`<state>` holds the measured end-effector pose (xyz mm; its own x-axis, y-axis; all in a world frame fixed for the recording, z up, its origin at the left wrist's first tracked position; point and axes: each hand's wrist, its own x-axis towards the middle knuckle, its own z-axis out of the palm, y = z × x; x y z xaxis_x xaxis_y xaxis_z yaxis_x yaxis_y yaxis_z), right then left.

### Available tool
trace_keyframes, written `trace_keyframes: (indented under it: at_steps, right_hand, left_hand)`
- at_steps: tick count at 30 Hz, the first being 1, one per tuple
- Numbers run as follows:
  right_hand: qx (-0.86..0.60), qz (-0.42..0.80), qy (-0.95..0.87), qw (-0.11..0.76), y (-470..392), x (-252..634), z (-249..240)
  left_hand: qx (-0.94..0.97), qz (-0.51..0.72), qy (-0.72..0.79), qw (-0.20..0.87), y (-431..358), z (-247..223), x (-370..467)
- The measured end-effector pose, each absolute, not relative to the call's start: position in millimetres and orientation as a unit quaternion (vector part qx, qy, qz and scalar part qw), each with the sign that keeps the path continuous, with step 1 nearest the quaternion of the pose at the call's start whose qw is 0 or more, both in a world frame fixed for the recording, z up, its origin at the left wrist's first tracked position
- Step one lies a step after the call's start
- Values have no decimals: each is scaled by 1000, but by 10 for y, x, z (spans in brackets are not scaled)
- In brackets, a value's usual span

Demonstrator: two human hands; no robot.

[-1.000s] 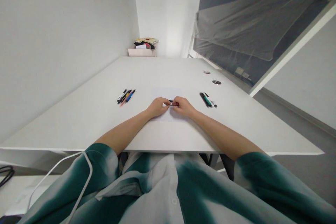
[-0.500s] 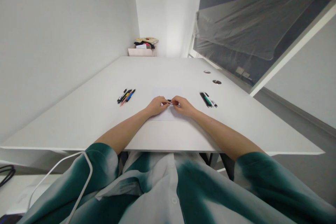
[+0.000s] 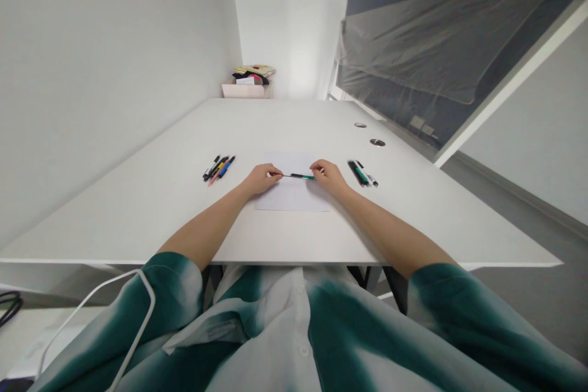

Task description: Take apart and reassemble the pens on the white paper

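Note:
My left hand (image 3: pixel 264 179) rests over the left part of a white sheet of paper (image 3: pixel 290 199). Its thumb and forefinger are closed on a thin dark rod (image 3: pixel 285 176), too fine to identify. In line with that rod is a black-and-green pen (image 3: pixel 302 176), whose black end faces left. Whether rod and pen are joined I cannot tell. My right hand (image 3: pixel 329 176) is at the pen's green end, fingers curled in and forefinger tip above the pen. What they pinch is hidden.
Several pens and markers (image 3: pixel 219 168) lie in a group on the left. Another group of pens (image 3: pixel 362 173) lies on the right. Two round metal inserts (image 3: pixel 377 143) sit in the white table (image 3: pixel 294 239). A box of items (image 3: pixel 245 90) stands at the far end.
My hands, close together over the paper before, have drawn apart, left hand leftward and right hand slightly rightward. More of the pen shows between them, its green part now visible.

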<state>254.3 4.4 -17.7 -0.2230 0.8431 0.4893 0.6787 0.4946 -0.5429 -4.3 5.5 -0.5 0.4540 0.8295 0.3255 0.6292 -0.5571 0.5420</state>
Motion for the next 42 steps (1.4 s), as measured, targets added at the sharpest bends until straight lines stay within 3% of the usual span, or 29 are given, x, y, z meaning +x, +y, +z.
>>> trace_keyframes:
  at_steps: [10, 37, 42]
  right_hand:
    - [-502, 13, -835, 225, 15, 2483, -219]
    - [-508, 4, -831, 228, 56, 2624, -173]
    - [-507, -5, -839, 195, -23, 2541, -96]
  left_hand:
    - [827, 270, 454, 190, 147, -36, -158]
    - [812, 287, 479, 171, 201, -42, -264]
    - [825, 265, 473, 160, 160, -29, -196]
